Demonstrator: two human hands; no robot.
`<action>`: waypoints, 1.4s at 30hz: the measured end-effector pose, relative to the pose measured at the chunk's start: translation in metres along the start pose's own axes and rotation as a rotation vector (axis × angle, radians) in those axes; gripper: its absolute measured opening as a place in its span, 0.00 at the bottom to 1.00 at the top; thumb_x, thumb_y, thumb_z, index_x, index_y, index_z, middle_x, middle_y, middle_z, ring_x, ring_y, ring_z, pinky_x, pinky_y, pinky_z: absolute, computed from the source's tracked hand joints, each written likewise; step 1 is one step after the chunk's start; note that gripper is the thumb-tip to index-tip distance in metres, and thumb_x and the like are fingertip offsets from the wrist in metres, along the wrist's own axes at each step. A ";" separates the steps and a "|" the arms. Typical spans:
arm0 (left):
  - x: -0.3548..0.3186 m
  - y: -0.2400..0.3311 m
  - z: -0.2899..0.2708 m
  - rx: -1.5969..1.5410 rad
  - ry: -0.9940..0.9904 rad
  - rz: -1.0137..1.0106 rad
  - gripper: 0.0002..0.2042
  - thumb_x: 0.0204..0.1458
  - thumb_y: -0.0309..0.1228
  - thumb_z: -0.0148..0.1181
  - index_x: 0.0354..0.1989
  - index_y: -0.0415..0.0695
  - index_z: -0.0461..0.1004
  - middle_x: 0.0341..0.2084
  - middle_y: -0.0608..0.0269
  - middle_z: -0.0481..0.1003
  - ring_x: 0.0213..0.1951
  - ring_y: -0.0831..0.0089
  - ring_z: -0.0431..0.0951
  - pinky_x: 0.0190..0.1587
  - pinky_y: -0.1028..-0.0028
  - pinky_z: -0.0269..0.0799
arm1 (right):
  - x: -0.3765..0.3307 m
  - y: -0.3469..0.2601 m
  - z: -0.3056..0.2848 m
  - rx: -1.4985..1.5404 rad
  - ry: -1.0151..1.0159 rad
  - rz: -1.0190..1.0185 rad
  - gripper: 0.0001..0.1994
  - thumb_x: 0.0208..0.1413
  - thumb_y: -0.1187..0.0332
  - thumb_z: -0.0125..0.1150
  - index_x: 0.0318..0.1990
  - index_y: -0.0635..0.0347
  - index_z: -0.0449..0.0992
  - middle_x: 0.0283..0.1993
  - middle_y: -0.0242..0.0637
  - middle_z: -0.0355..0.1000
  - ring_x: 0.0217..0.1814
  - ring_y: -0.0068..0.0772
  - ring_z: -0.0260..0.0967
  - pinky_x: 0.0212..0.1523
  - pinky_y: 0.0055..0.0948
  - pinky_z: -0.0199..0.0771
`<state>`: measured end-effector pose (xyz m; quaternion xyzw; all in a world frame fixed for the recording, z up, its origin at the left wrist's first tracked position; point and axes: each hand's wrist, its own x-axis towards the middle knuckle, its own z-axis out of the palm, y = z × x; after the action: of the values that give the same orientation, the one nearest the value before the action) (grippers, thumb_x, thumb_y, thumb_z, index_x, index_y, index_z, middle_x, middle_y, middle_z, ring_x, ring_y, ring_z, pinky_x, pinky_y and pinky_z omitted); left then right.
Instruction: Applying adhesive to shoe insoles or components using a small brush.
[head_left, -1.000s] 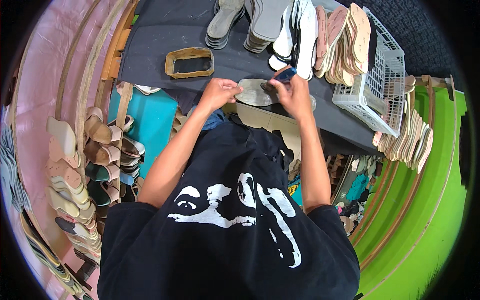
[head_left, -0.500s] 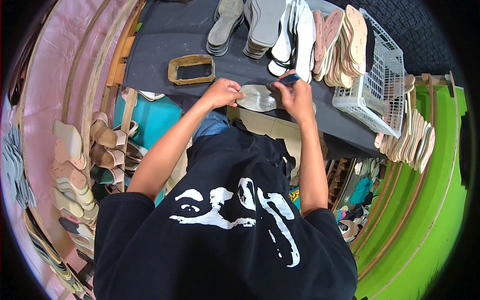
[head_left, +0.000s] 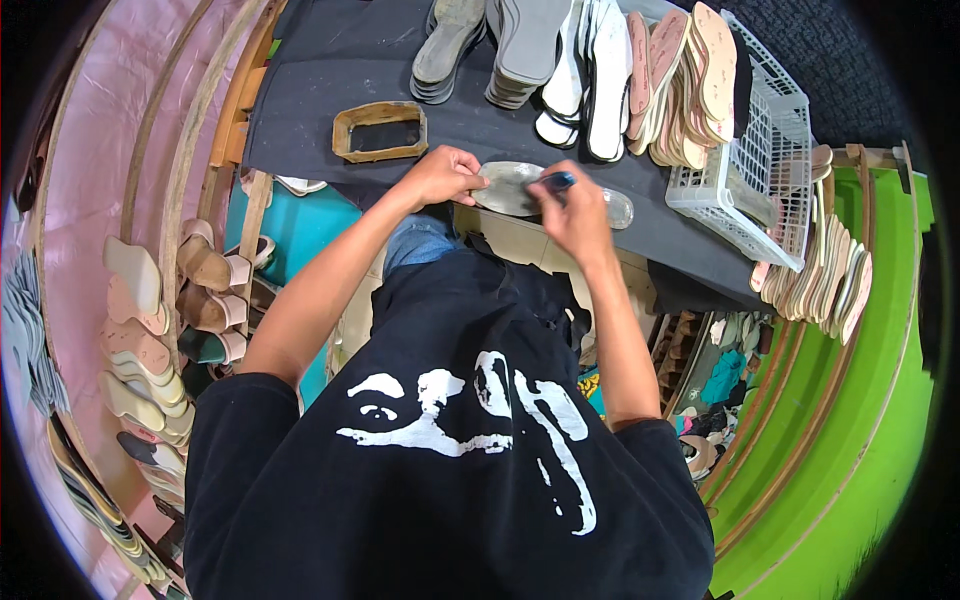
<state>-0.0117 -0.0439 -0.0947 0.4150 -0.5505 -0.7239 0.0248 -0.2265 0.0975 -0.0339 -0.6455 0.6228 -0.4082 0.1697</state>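
Note:
A grey shoe sole [head_left: 507, 190], shiny and wet-looking, lies along the near edge of the dark table. My left hand [head_left: 447, 178] pinches its left end between thumb and fingers. Over the middle of the sole, my right hand [head_left: 577, 215] is closed round a small brush with a dark blue handle [head_left: 558, 181]. The brush's working end is blurred against the sole, and that hand covers part of the sole. The sole's narrower right end [head_left: 619, 208] shows beyond the hand.
An open yellowish-brown tub [head_left: 380, 132] stands left of the sole. Along the back are stacks of grey soles [head_left: 523, 45], white soles [head_left: 607, 80] and beige insoles [head_left: 712, 70]. A white plastic crate [head_left: 740, 190] sits at right. Shoes [head_left: 207, 262] fill racks at left.
My right hand has moved left along the sole with the brush, uncovering the sole's right end. My left hand keeps its pinch in nearly the same place.

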 end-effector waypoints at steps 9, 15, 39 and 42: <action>-0.002 0.002 0.001 -0.017 0.017 -0.015 0.07 0.63 0.29 0.68 0.39 0.38 0.78 0.30 0.68 0.81 0.31 0.82 0.81 0.37 0.80 0.84 | 0.011 0.013 -0.002 0.071 -0.044 0.026 0.06 0.59 0.74 0.71 0.38 0.65 0.78 0.32 0.40 0.79 0.31 0.34 0.80 0.26 0.28 0.72; -0.004 0.005 0.003 -0.005 0.020 -0.013 0.08 0.63 0.29 0.69 0.41 0.38 0.78 0.31 0.69 0.80 0.33 0.82 0.81 0.38 0.80 0.84 | 0.010 0.013 -0.013 0.172 -0.286 0.073 0.06 0.59 0.75 0.71 0.39 0.66 0.78 0.34 0.41 0.80 0.35 0.33 0.81 0.38 0.28 0.78; -0.001 -0.004 0.011 0.053 0.173 0.023 0.10 0.60 0.29 0.70 0.43 0.34 0.80 0.32 0.63 0.83 0.31 0.78 0.82 0.34 0.76 0.83 | -0.002 -0.002 -0.004 0.206 -0.141 0.082 0.07 0.58 0.72 0.70 0.36 0.65 0.77 0.31 0.40 0.77 0.26 0.35 0.73 0.29 0.31 0.70; -0.003 0.000 0.015 0.053 0.175 0.015 0.11 0.60 0.29 0.70 0.43 0.33 0.80 0.32 0.62 0.83 0.31 0.77 0.83 0.34 0.76 0.83 | -0.006 -0.002 -0.009 0.180 -0.182 0.096 0.07 0.58 0.73 0.70 0.37 0.66 0.77 0.32 0.39 0.77 0.35 0.34 0.78 0.38 0.30 0.75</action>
<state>-0.0191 -0.0310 -0.0926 0.4731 -0.5684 -0.6698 0.0675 -0.2313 0.1059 -0.0287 -0.6315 0.5958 -0.3935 0.3023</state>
